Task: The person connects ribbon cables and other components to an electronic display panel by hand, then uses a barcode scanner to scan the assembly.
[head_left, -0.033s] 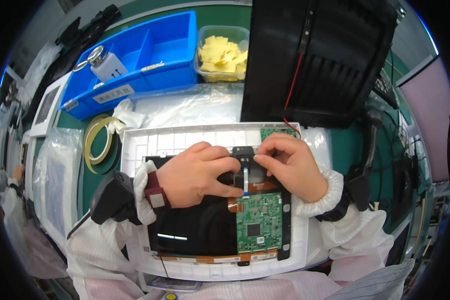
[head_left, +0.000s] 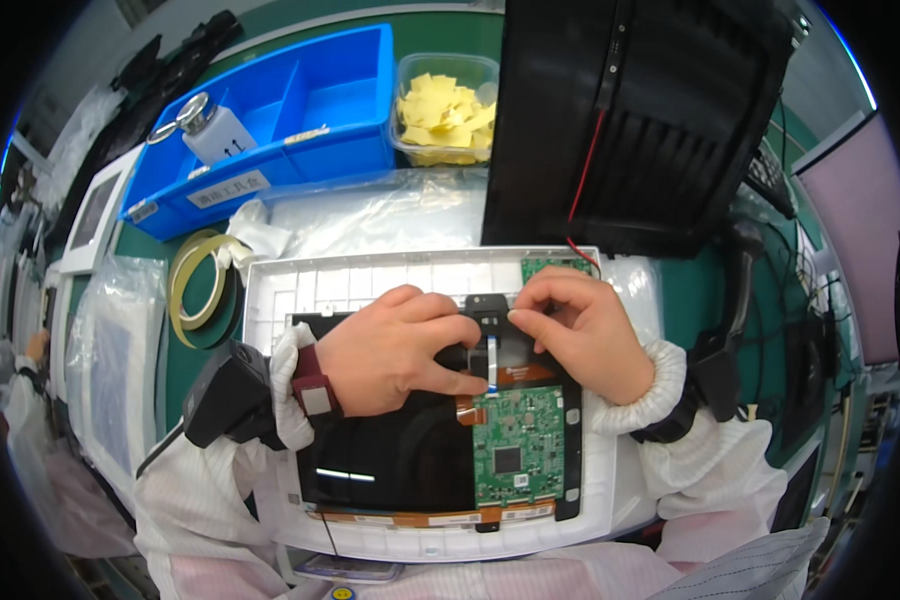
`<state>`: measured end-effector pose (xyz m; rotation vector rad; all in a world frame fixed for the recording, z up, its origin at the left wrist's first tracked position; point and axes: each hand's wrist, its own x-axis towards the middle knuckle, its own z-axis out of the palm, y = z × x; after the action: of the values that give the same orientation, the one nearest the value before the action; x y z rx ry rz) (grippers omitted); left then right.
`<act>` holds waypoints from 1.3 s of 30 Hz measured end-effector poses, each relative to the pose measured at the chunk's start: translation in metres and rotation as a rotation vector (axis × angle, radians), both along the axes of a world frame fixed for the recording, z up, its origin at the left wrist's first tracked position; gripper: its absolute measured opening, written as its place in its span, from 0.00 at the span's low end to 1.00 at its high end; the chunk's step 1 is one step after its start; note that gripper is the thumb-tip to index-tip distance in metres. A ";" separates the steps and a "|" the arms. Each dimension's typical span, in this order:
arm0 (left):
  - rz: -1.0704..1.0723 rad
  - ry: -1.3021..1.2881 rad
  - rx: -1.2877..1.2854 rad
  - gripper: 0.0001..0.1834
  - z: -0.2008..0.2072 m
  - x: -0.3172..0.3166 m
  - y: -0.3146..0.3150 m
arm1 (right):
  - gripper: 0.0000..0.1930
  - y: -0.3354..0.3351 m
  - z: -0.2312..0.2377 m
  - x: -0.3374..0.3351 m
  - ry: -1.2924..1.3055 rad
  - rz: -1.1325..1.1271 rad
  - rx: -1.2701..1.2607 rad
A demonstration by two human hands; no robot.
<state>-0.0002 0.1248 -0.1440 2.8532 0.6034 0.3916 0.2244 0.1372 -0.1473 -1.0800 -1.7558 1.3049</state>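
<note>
My left hand (head_left: pixel 395 350) reaches over a black display panel (head_left: pixel 390 460), palm down. Its lower fingertip touches the blue end of a short white flat ribbon cable (head_left: pixel 491 362) at the upper edge of a green circuit board (head_left: pixel 518 445). The upper fingers bend towards the cable's far part, with a gap between them and the lower finger. My right hand (head_left: pixel 585 330) is closed in a pinch of thumb and forefinger beside a black bracket (head_left: pixel 486 302) at the panel's far edge. Whatever lies between those fingertips is hidden.
The panel lies in a white plastic housing (head_left: pixel 420 545). Behind stand a blue divided bin (head_left: pixel 340 150) with a white pump bottle (head_left: pixel 215 135), a tub of yellow paper pieces (head_left: pixel 445 115) and a large black casing (head_left: pixel 630 130) with a red wire. Tape rolls (head_left: pixel 185 290) lie left.
</note>
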 end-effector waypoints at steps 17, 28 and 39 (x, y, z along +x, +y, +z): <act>0.469 -0.707 -0.511 0.04 0.025 0.039 -0.051 | 0.06 -0.063 0.029 0.004 0.353 0.050 -0.342; 0.406 -0.629 -0.432 0.01 0.027 0.037 -0.054 | 0.03 -0.071 0.036 0.003 -0.167 -0.083 0.546; 0.299 -0.500 -0.417 0.03 0.028 0.033 -0.055 | 0.08 -0.056 0.041 0.010 -0.259 0.223 0.474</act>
<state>0.0328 0.0702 -0.1162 2.1577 0.8804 0.8746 0.2340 0.0816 -0.1061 -0.8229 -2.2844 0.8237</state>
